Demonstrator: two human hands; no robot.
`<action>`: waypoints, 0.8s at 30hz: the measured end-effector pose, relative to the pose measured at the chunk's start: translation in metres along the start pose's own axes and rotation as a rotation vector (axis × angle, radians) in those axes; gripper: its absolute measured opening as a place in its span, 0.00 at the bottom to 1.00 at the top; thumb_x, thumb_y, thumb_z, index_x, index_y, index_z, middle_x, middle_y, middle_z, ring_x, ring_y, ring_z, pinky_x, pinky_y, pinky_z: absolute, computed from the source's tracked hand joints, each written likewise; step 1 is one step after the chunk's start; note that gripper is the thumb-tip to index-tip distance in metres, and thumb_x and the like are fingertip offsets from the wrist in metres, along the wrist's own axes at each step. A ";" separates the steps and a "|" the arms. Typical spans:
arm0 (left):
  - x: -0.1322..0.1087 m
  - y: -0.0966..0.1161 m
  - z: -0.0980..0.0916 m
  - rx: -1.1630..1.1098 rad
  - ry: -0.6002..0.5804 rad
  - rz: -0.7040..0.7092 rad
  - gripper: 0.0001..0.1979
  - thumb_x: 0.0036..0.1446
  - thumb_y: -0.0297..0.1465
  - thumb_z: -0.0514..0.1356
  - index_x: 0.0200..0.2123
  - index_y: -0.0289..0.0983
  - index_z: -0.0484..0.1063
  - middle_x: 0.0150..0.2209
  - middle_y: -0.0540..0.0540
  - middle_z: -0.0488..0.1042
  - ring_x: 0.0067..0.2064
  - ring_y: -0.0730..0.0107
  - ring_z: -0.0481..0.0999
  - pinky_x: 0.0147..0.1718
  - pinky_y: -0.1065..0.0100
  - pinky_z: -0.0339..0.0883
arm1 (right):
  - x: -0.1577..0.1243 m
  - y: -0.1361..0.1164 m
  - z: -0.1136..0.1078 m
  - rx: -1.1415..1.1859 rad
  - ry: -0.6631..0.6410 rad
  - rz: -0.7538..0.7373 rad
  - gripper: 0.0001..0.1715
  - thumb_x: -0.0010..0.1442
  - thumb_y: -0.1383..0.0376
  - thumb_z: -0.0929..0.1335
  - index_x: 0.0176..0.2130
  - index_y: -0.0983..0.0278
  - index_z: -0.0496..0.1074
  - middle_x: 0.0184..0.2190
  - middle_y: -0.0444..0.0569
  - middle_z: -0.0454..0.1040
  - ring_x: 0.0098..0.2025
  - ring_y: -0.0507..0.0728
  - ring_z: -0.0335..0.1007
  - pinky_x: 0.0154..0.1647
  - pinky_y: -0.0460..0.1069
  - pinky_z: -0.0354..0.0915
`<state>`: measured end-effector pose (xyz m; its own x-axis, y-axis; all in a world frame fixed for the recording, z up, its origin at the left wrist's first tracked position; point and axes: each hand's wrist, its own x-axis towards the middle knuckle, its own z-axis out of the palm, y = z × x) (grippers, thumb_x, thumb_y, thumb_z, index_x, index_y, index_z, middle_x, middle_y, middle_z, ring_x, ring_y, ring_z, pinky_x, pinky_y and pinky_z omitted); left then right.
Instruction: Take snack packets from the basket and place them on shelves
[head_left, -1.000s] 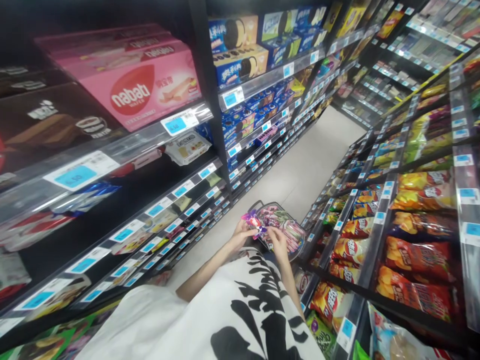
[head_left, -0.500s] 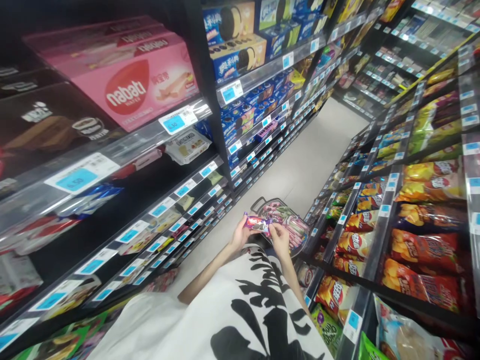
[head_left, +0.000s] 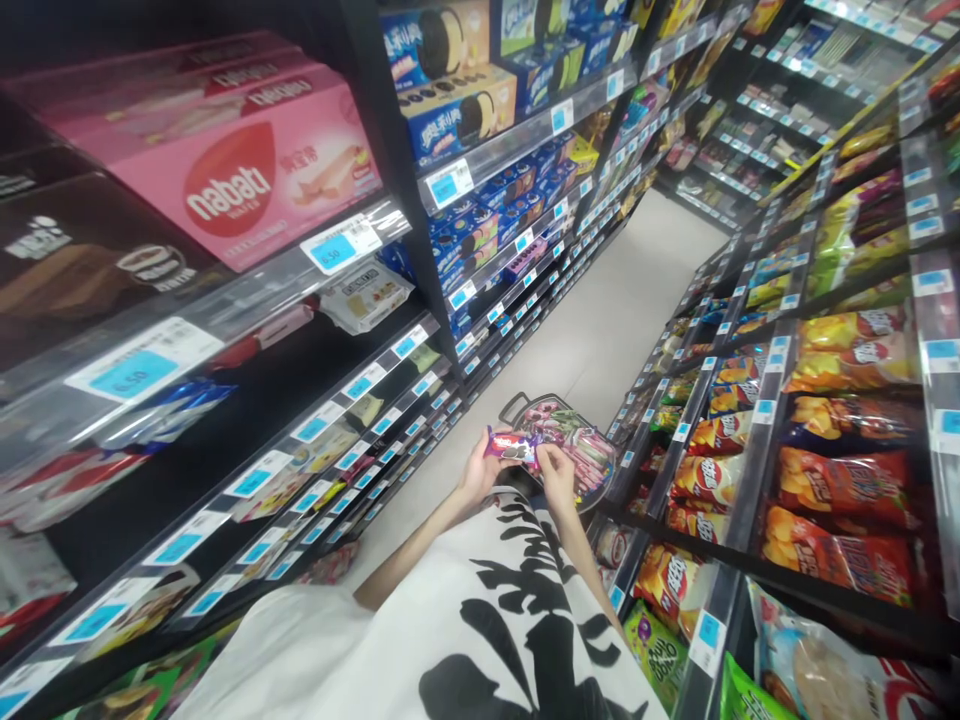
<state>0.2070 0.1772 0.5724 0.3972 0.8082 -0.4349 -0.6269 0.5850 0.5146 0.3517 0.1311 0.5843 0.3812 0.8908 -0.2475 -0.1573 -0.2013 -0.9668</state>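
Between my two hands is a small purple and red packet of cookies (head_left: 513,447), its printed front turned up toward me. My left hand (head_left: 480,470) grips its left end, fingers closed around it. At the other end, my right hand (head_left: 556,474) pinches the wrapper between thumb and fingers. Just beyond and below the packet, a dark basket (head_left: 514,404) stands low in the aisle, filled with pink and green packaged goods. My hands partly cover the basket's near side.
On the left, a shelf holds pink wafer boxes (head_left: 277,180), with blue cookie boxes (head_left: 457,120) farther along. Racks of chip bags (head_left: 844,485) line the right side. A pale floor (head_left: 637,270) runs between them toward shelves at the far end.
The view has shifted slightly, so the shelves appear a little farther left. Both hands keep hold of the packet, which has tilted slightly.
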 end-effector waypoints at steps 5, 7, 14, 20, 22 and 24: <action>-0.001 0.003 0.001 -0.006 0.007 0.002 0.24 0.66 0.48 0.56 0.49 0.33 0.73 0.49 0.36 0.79 0.45 0.56 0.81 0.40 0.59 0.77 | 0.000 0.001 0.002 0.001 0.002 0.009 0.21 0.56 0.48 0.74 0.31 0.63 0.75 0.20 0.41 0.70 0.22 0.52 0.62 0.27 0.47 0.59; -0.002 0.004 0.002 -0.017 0.009 -0.009 0.23 0.67 0.46 0.54 0.50 0.32 0.73 0.48 0.36 0.80 0.45 0.56 0.81 0.39 0.60 0.77 | 0.000 0.001 0.002 0.005 -0.002 0.014 0.21 0.56 0.48 0.74 0.31 0.63 0.75 0.20 0.41 0.70 0.22 0.52 0.62 0.27 0.47 0.59; -0.001 0.006 0.000 -0.031 0.031 -0.032 0.22 0.69 0.44 0.52 0.48 0.32 0.74 0.48 0.35 0.80 0.43 0.57 0.82 0.37 0.61 0.78 | 0.001 0.005 0.002 0.015 -0.014 0.035 0.20 0.57 0.49 0.73 0.32 0.63 0.75 0.21 0.41 0.70 0.22 0.52 0.62 0.26 0.47 0.59; 0.002 0.007 -0.003 -0.033 0.039 -0.047 0.22 0.68 0.44 0.55 0.49 0.32 0.74 0.50 0.35 0.80 0.42 0.59 0.82 0.38 0.62 0.78 | 0.005 0.009 0.004 0.007 -0.011 0.056 0.22 0.56 0.47 0.73 0.32 0.63 0.75 0.20 0.41 0.70 0.22 0.52 0.62 0.26 0.47 0.59; 0.003 0.009 -0.004 -0.031 0.045 -0.053 0.21 0.68 0.44 0.55 0.49 0.32 0.74 0.50 0.36 0.79 0.42 0.59 0.82 0.37 0.63 0.78 | 0.006 0.008 0.006 -0.002 -0.007 0.056 0.22 0.56 0.47 0.73 0.31 0.63 0.74 0.20 0.41 0.70 0.22 0.51 0.62 0.26 0.47 0.59; 0.003 0.011 -0.006 -0.033 0.047 -0.054 0.21 0.67 0.44 0.56 0.49 0.32 0.74 0.50 0.36 0.79 0.43 0.60 0.82 0.37 0.64 0.78 | 0.007 0.006 0.008 -0.014 -0.008 0.052 0.22 0.56 0.47 0.73 0.31 0.63 0.74 0.20 0.41 0.70 0.22 0.51 0.63 0.25 0.47 0.60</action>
<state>0.1974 0.1860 0.5727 0.4000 0.7706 -0.4961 -0.6276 0.6248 0.4645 0.3464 0.1397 0.5770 0.3654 0.8822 -0.2970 -0.1640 -0.2531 -0.9535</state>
